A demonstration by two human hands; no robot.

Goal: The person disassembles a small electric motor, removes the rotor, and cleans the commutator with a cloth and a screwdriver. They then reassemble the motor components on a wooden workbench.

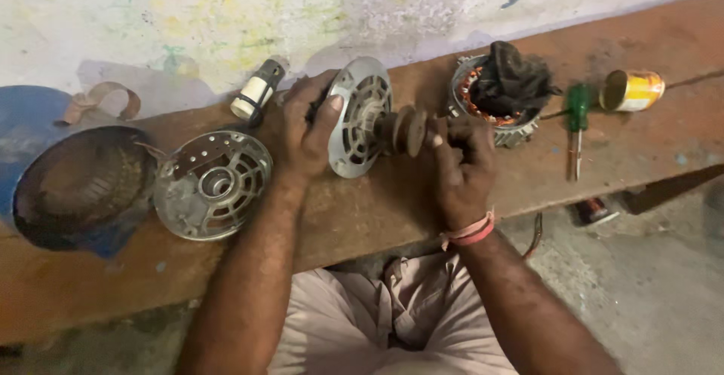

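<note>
**Both hands on the motor end cover**

On the wooden bench (362, 217), far left there's a dark round bowl (79, 186), then a loose end cover (213, 185). The left hand (308, 130) is wrapped round an upright end cover (360, 126); the right hand (460, 168) is closed on its rotor (403, 130). Stator (498, 96), green screwdriver (578, 122) and yellow can (632, 90) further right.

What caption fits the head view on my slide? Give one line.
Left hand steadies a slotted metal end cover upright on a wooden bench while the right hand grips the rusty rotor through it.
</note>
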